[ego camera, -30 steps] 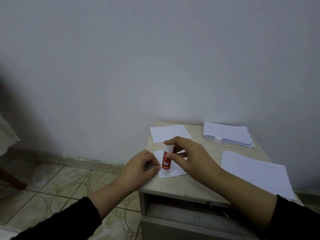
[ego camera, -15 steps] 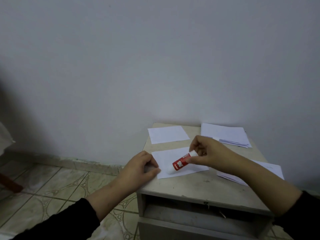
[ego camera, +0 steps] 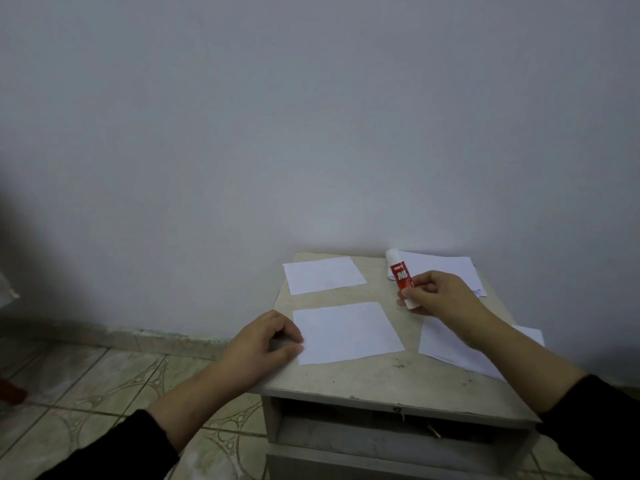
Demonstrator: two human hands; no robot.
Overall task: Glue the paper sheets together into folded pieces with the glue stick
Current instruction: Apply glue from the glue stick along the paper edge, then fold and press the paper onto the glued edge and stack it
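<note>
A white paper sheet (ego camera: 346, 332) lies flat near the front left of the small table (ego camera: 381, 379). My left hand (ego camera: 263, 341) sits at the sheet's left edge, curled thumb and fingertips pinching that edge. My right hand (ego camera: 436, 296) holds a red and white glue stick (ego camera: 401, 275) by its lower end. The stick is raised above the back right of the table, nearly upright and leaning left, with its white end on top.
A smaller sheet (ego camera: 323, 274) lies at the back left. A paper stack (ego camera: 446, 268) rests at the back right against the wall, and more sheets (ego camera: 446, 344) lie under my right forearm. An open compartment (ego camera: 381, 434) shows below the tabletop. Tiled floor lies to the left.
My right hand carried the glue stick off the front sheet, up and to the back right, turning it upright. My left hand stayed at the sheet's left edge.
</note>
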